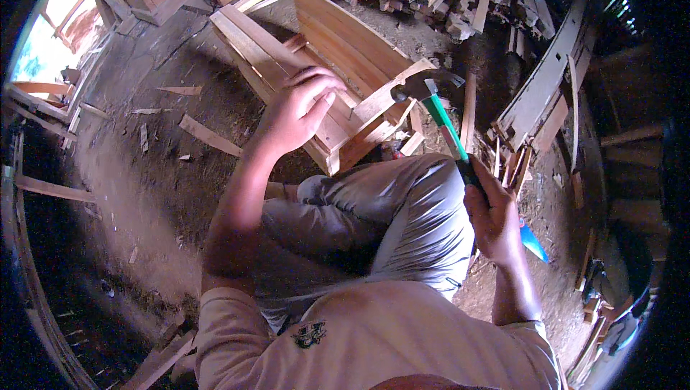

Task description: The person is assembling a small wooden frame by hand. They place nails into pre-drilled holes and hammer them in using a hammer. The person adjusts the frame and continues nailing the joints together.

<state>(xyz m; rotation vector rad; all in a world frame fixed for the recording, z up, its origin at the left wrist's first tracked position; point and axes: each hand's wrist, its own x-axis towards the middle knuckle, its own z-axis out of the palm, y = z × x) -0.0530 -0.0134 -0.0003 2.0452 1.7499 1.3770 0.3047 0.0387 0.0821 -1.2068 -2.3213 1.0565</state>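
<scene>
Your right grip (493,223) is closed around a green-handled claw hammer (440,118), its head beyond your fist, near a boxlike wooden frame (346,32). Your left grip (298,113) lies over the frame's left boards (248,39); whether it clasps them, I cannot tell. A short crosspiece (295,43) sits inside.

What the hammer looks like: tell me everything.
The claw hammer has a dark, metal-looking head, claw curving rightward in the picture, a green-and-pale shaft and a dark grip. The right hand clasps the grip; it slants up-left, head beside the wooden frame. Whether they touch is unclear.
</scene>
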